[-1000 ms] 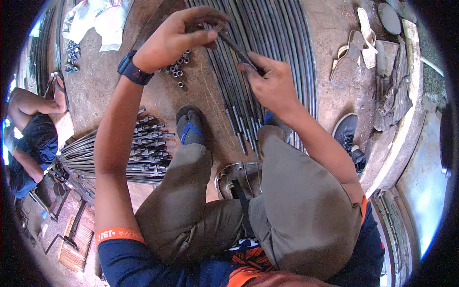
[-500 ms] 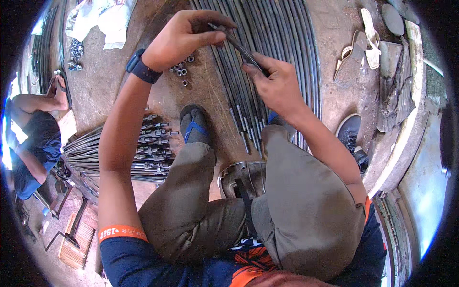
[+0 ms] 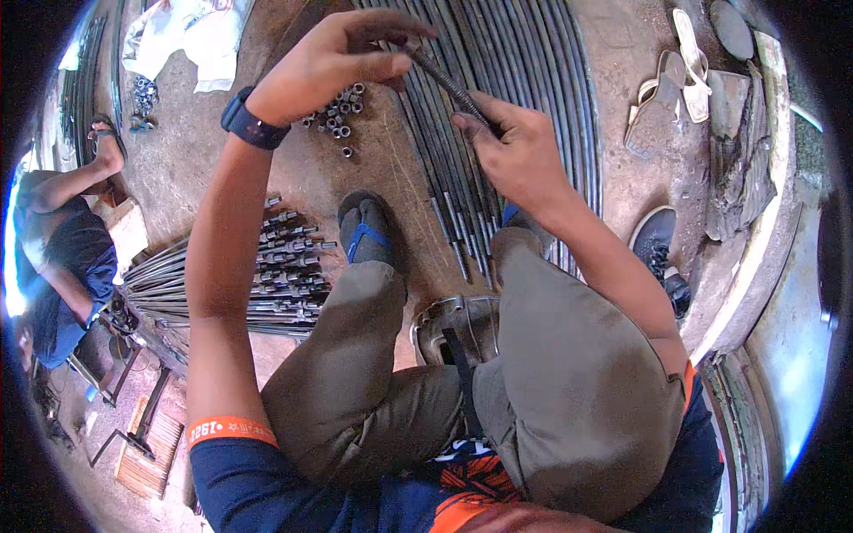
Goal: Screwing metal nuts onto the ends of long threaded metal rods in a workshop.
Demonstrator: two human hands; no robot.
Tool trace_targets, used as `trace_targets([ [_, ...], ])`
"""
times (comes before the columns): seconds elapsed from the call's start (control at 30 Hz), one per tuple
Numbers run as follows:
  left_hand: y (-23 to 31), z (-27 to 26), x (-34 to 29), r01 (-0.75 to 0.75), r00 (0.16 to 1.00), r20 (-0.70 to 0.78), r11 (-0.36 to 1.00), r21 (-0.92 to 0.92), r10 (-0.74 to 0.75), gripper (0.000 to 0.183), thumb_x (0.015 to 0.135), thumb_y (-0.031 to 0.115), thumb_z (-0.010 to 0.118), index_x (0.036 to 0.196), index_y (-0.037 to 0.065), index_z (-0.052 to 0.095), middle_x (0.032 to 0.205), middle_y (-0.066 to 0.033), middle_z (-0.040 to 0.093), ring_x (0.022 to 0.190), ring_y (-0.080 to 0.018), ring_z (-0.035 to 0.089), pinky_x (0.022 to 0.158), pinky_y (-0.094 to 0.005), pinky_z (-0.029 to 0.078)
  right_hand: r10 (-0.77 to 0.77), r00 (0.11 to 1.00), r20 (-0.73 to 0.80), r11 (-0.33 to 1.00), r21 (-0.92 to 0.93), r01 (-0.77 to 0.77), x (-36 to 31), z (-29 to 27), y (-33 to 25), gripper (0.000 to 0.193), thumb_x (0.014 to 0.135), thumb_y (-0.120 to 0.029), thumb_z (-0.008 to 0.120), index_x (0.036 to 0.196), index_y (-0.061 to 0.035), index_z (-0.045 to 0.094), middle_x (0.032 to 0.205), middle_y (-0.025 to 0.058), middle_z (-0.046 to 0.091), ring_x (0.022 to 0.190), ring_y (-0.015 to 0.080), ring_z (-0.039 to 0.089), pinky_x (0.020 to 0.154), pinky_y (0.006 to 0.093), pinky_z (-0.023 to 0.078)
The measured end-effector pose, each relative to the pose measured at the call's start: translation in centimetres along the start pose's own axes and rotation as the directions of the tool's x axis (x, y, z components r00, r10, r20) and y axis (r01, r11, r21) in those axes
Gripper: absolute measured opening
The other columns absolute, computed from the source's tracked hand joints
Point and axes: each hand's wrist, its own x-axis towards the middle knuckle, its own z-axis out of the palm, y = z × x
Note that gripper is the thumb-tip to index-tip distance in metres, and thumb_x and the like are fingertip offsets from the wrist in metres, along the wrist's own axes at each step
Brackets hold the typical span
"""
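My left hand (image 3: 342,67) is raised at the top, its thumb and fingers curled about the upper end of a dark threaded rod (image 3: 450,84). Whether a nut sits between those fingertips cannot be made out. My right hand (image 3: 520,151) grips the same rod lower down, thumb and forefinger closed on it. The rod slants down to the right between my hands, and its lower part is hidden by my right hand. Beneath, many long dark rods (image 3: 524,80) lie side by side on the floor, with threaded near ends. Loose metal nuts (image 3: 336,120) lie below my left wrist.
A bundle of rods with fitted ends (image 3: 289,266) lies left of my knee. A metal basin-like object (image 3: 431,333) stands between my legs. Sandals (image 3: 657,98), a dark shoe (image 3: 655,240) and wood pieces (image 3: 737,160) are right. Another person (image 3: 67,235) sits far left.
My hands stay on the rod, with the left fingers shifted slightly on its end. The view has moved a little, showing more of the nuts. The other person's foot and arm have shifted.
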Motion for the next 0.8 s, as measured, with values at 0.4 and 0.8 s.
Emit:
trace_targets([
  [0.4,0.4,0.1,0.6,0.468,0.883,-0.027,0.883,-0.025,-0.469,0.036,0.092,0.033,0.061,0.094,-0.002,0.067,0.072,0.0007,0.057,0.068,-0.0059,0.05,0.065,-0.0221,0.044,-0.021,0.999,0.027,0.999,-0.05,0.022,0.0,0.2,-0.3,0.02,0.084,-0.011,0.061,0.097,0.0033,0.063,0.077,0.0268,0.058,0.064,0.0414,0.057,0.057,0.0409,0.045],
  [0.8,-0.2,-0.2,1.2,0.254,0.963,-0.009,0.892,0.375,-0.271,0.041,0.094,0.037,0.058,0.1,-0.003,0.063,0.078,0.0017,0.057,0.067,-0.0065,0.048,0.061,-0.0233,0.042,-0.044,0.999,0.032,0.998,-0.053,0.046,-0.3,0.4,-0.8,0.016,0.083,-0.009,0.06,0.094,0.0016,0.063,0.074,0.0262,0.057,0.066,0.0423,0.057,0.056,0.0435,0.044],
])
